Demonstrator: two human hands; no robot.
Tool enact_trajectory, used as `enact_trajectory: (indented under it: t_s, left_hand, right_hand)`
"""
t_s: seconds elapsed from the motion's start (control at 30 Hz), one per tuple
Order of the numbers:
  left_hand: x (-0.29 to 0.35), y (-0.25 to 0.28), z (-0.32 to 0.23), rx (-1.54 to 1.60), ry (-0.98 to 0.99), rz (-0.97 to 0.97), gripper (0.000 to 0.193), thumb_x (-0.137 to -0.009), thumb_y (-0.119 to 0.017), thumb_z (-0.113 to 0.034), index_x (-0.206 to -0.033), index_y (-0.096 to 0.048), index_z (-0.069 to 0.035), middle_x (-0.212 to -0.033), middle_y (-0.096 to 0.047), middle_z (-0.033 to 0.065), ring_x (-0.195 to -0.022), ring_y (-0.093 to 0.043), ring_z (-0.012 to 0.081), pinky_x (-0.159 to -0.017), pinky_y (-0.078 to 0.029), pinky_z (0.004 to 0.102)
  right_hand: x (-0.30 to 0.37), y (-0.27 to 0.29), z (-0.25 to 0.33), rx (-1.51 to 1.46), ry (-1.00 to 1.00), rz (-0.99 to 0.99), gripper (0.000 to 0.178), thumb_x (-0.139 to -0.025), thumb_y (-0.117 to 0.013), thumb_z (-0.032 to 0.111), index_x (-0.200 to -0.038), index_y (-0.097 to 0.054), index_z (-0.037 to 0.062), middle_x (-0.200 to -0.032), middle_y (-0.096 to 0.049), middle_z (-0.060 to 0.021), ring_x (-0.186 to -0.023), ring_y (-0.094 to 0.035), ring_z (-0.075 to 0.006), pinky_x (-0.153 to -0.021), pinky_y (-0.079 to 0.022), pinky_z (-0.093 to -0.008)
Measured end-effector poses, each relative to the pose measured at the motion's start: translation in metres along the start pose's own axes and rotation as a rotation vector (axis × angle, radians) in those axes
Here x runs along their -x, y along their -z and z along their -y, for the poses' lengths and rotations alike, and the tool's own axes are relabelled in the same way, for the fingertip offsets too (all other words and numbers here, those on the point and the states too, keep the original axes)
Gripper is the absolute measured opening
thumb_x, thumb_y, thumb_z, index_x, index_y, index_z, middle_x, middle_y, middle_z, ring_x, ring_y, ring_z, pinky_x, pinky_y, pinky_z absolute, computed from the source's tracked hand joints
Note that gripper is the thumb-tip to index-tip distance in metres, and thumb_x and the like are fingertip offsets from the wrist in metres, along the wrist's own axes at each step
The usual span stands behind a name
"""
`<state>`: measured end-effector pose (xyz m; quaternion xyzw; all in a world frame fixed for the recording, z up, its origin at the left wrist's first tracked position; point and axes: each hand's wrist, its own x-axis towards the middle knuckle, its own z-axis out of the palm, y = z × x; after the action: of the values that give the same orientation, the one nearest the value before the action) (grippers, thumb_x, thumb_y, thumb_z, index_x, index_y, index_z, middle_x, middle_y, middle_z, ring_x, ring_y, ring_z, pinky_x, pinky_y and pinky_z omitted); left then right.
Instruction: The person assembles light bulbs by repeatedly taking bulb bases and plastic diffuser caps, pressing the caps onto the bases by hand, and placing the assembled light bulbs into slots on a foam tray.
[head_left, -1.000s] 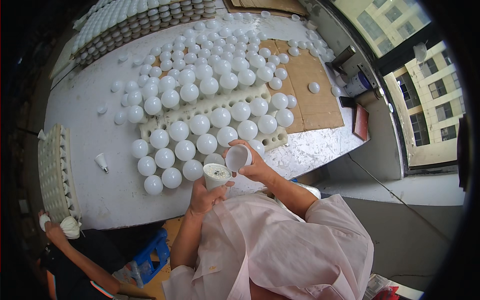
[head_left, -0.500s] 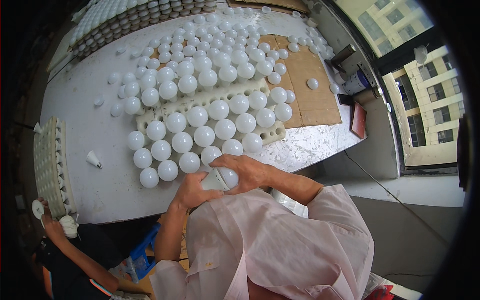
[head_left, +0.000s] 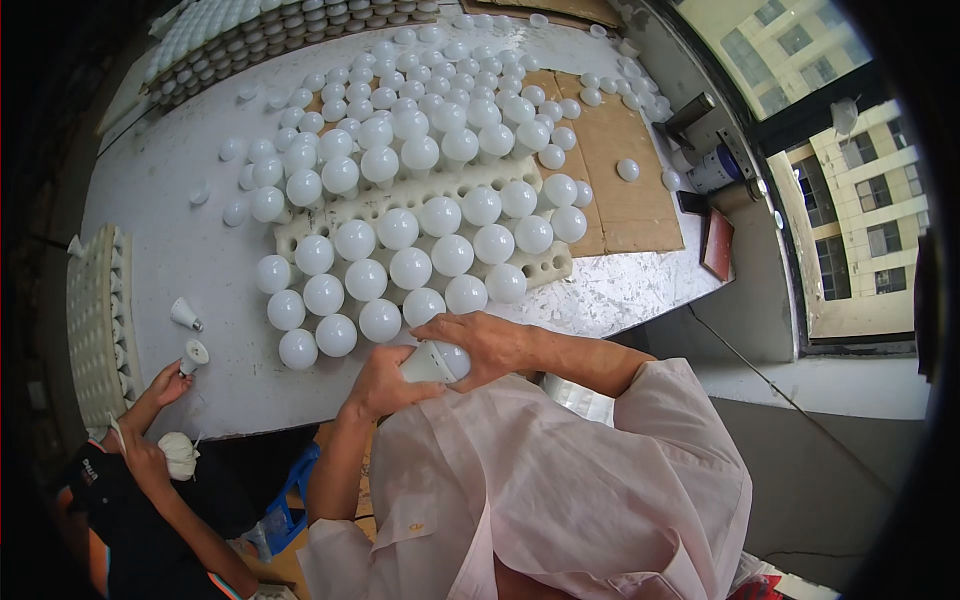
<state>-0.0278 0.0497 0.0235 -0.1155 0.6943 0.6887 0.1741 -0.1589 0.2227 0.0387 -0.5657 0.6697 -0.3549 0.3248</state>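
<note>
A white bulb (head_left: 436,362) is gripped between both my hands just over the near edge of the table. My left hand (head_left: 375,385) wraps its conical base from below. My right hand (head_left: 482,338) covers its round dome from above. Directly beyond my hands lies a white foam tray (head_left: 545,268) with holes, in which rows of upright white bulbs (head_left: 410,268) stand. My pale pink sleeves fill the lower middle of the view.
More loose bulbs and domes (head_left: 420,110) crowd the far table, some on brown cardboard (head_left: 625,190). A co-worker's hand (head_left: 165,385) at lower left holds a bulb base (head_left: 193,352); another base (head_left: 185,315) lies nearby. A white tray (head_left: 95,320) stands left; cans (head_left: 715,170) by the window.
A second ago my hands held a base and a dome apart. They have since come together on one bulb and drawn closer to my body.
</note>
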Motion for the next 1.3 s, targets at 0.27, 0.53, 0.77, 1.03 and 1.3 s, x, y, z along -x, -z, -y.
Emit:
enact_trajectory:
  t_s: [0.27,0.53,0.77,1.03,1.3]
  left_hand:
    - [0.0,-0.001,-0.011,-0.035,-0.118,0.036,0.042,-0.063,-0.078,-0.021,-0.094,-0.067,0.005,-0.081,-0.068,0.0091,-0.074,-0.063,0.0135,-0.067,-0.051,0.0287]
    - [-0.01,-0.004,-0.016,-0.014,-0.005,0.109,0.037,-0.065,-0.078,-0.021,-0.088,-0.066,0.006,-0.074,-0.066,0.0092,-0.062,-0.061,0.0118,-0.055,-0.049,0.0268]
    - [-0.027,0.008,0.013,0.408,0.199,0.314,0.044,-0.084,-0.065,-0.027,-0.111,-0.054,0.006,-0.084,-0.065,0.0144,-0.049,-0.061,0.0173,-0.04,-0.046,0.0242]
    - [-0.045,-0.003,0.046,1.044,0.14,0.452,0.055,-0.094,-0.048,-0.041,-0.122,-0.043,0.006,-0.094,-0.064,0.0226,-0.058,-0.067,0.0261,-0.039,-0.048,0.0247]
    - [0.029,0.056,0.061,0.544,-0.185,0.105,0.037,-0.094,-0.05,-0.024,-0.117,-0.051,0.006,-0.105,-0.064,0.0233,-0.085,-0.068,0.0286,-0.048,-0.054,0.0255]
  right_hand:
    - [-0.006,-0.015,0.001,-0.102,0.326,-0.25,0.066,-0.056,-0.078,0.005,-0.116,-0.05,0.0051,-0.105,-0.055,-0.0127,-0.105,-0.052,-0.0303,-0.087,-0.045,-0.0413]
    - [0.001,-0.021,-0.012,-0.183,0.339,-0.323,0.047,-0.056,-0.074,0.003,-0.098,-0.054,0.0037,-0.096,-0.055,-0.0106,-0.093,-0.052,-0.0264,-0.08,-0.045,-0.0365]
    - [0.005,-0.023,-0.008,-0.372,0.065,-0.447,0.073,-0.059,-0.077,0.005,-0.123,-0.042,0.0037,-0.1,-0.052,-0.009,-0.102,-0.051,-0.0254,-0.089,-0.043,-0.0372]
    - [0.022,-0.029,-0.007,-0.65,-0.249,-0.51,0.084,-0.066,-0.078,0.007,-0.137,-0.032,0.0075,-0.125,-0.043,-0.0114,-0.118,-0.044,-0.0218,-0.1,-0.038,-0.0378]
    - [0.096,0.024,-0.074,0.362,-0.345,-1.308,0.075,-0.063,-0.077,0.004,-0.127,-0.038,0.0045,-0.121,-0.045,-0.016,-0.111,-0.05,-0.027,-0.096,-0.042,-0.0378]
